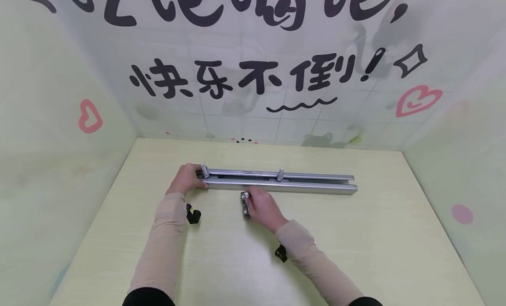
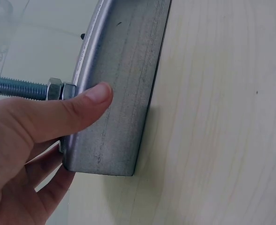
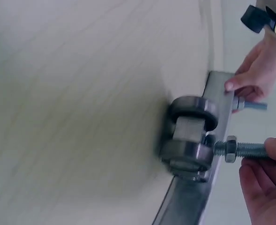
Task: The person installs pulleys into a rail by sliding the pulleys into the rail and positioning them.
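A long metal channel rail [image 1: 316, 189] lies on the table with its slot facing up. My left hand [image 1: 186, 178] grips its left end, thumb [image 2: 98, 93] on the near side wall and fingers at the far side. A threaded bolt [image 2: 20, 88] with a nut stands up from the slot beside that hand; a second bolt [image 1: 280, 174] rises near the rail's middle. My right hand [image 1: 265, 208] pinches the threaded stem [image 3: 252, 150] of a roller trolley [image 3: 187, 152] with metal wheels. That trolley is in front of the rail, apart from the slot.
The pale wood-grain tabletop [image 1: 225, 262] extends around the rail. A lettered back wall [image 1: 237, 117] and side walls [image 1: 462, 174] enclose it. Black wrist cameras [image 1: 193, 215] sit on both forearms.
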Motion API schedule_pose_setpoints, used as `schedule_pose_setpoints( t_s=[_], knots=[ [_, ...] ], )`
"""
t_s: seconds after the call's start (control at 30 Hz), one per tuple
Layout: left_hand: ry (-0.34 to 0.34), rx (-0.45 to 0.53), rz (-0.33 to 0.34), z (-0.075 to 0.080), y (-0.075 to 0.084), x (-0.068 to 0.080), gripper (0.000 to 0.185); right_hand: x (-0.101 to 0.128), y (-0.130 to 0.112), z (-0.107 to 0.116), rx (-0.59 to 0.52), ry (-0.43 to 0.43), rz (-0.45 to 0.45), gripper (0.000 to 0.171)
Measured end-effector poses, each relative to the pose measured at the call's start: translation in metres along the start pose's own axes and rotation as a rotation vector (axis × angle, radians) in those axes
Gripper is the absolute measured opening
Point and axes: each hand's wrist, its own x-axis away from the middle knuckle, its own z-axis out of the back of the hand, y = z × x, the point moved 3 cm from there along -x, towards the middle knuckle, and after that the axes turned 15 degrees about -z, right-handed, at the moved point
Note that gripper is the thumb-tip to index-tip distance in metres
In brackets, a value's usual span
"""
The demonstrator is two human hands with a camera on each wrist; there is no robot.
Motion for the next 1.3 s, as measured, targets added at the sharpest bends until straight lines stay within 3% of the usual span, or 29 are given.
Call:
schedule_pose_setpoints(
  t_s=[0.1, 0.47, 0.67, 1.0, 1.3],
  knots=[
    [0.007, -0.007, -0.002, 0.0, -0.001, 0.0, 0.047, 0.002, 0.009, 0.0, -0.025, -0.009, -0.058, 0.018],
    [0.011, 0.006, -0.016, -0.005, 0.0, 0.001, 0.044, 0.006, 0.017, -0.003, -0.112, -0.013, -0.026, 0.023],
    [0.007, 0.012, -0.019, -0.004, 0.0, 0.0, 0.045, 0.006, 0.019, -0.003, -0.177, 0.041, 0.009, 0.017],
    [0.007, 0.011, -0.008, -0.003, 0.0, -0.001, 0.046, 0.009, 0.019, -0.001, -0.173, 0.099, 0.029, 0.013],
    [0.001, 0.013, 0.013, -0.002, -0.002, 0.0, 0.049, 0.015, 0.022, 0.004, -0.19, 0.142, -0.007, 0.013]
  ],
)
